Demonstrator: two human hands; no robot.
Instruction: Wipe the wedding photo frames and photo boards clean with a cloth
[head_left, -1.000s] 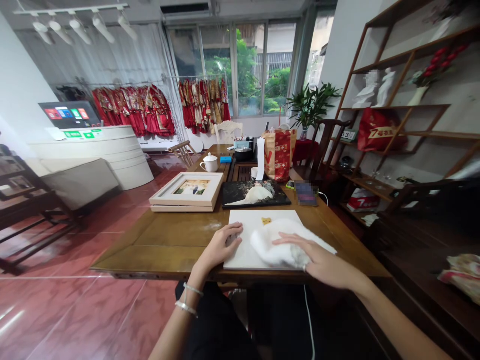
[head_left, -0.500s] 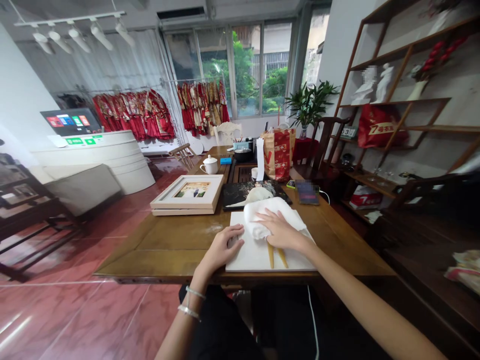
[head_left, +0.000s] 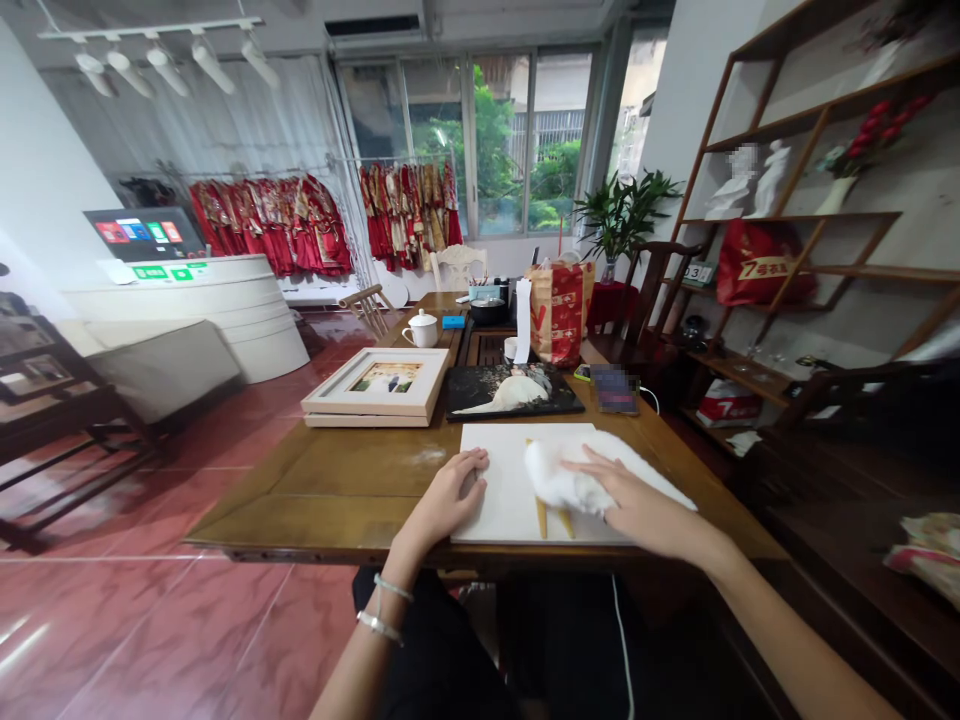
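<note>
A white flat panel (head_left: 501,490) with yellow marks lies on the wooden table (head_left: 337,490) right in front of me. My left hand (head_left: 448,498) rests on the panel's left edge, fingers curled over it and pressing it down. My right hand (head_left: 636,500) lies flat, fingers stretched, on a white cloth (head_left: 570,482) that sits on the panel's right half. The cloth trails off to the right past my hand.
Behind the panel lie a dark picture board (head_left: 511,391), a stack of framed photos (head_left: 377,385) and a phone (head_left: 613,389). Further back stand a red paper bag (head_left: 556,310), a white teapot (head_left: 421,327) and a tea tray. A wooden shelf unit (head_left: 795,260) fills the right side.
My right hand slid the cloth from the panel's near right up to its far middle, then back down to the right. My left hand stayed on the panel's edge.
</note>
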